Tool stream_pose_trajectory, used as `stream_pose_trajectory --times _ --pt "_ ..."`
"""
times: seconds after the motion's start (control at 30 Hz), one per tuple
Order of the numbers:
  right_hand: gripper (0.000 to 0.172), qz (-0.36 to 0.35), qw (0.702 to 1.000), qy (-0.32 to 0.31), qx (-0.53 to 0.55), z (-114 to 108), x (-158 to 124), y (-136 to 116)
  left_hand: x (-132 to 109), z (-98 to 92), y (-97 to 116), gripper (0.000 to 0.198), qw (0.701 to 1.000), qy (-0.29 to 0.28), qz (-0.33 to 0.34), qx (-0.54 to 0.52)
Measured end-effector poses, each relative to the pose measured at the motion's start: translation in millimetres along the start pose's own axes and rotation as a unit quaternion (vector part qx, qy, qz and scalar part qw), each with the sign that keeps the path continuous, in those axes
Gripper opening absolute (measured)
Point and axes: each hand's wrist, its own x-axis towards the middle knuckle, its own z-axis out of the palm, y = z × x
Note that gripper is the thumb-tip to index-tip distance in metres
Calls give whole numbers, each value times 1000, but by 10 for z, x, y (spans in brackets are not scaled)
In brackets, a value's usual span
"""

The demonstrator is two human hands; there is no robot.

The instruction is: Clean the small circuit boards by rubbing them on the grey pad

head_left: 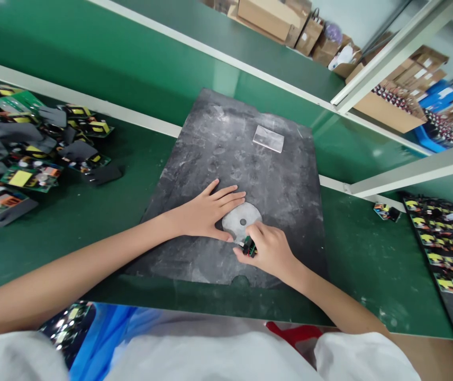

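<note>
Grey disc (235,221) against left hand (210,212); right hand (271,246) pinches circuit board (249,246).

disc (231,216) lies on mat (218,143)

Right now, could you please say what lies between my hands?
In the head view, a grey disc lies between the left hand and right hand, which holds a small circuit board.

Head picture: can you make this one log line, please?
left hand: open, at grey disc | right hand: pinching small green-and-black part by disc's near edge | grey disc: on dark board
</note>
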Motion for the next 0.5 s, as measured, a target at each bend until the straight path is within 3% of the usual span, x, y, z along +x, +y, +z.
stream_pose_trajectory --times 0.5 --pt "29 -3 1000 13 14 25 -21 14 5 16 1 96 1000 14 6 -15"
